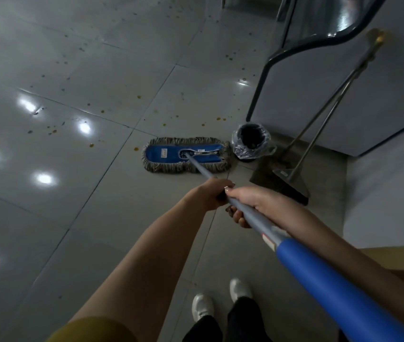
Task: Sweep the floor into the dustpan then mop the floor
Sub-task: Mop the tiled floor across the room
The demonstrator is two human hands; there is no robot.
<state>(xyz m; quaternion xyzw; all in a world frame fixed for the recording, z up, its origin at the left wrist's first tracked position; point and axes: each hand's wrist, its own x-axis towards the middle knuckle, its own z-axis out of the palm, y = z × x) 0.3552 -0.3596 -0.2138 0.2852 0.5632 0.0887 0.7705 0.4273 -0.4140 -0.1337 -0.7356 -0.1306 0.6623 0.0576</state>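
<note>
Both your arms are stretched out forward and down. Your left hand [209, 195] sits just ahead of your right hand [252, 199] on the mop handle [260, 223], the two touching. The fingers of both are curled round the smooth grey tube, which fattens into a thick blue sleeve nearer you. The mop head [186, 154] lies flat on the glossy grey tiled floor [72, 169]. It's a blue cloth pad with a shaggy grey yarn fringe, right beside a small bin [250, 141] lined with crinkly clear plastic. Orangey specks [136, 148] dot the tiles around it.
</note>
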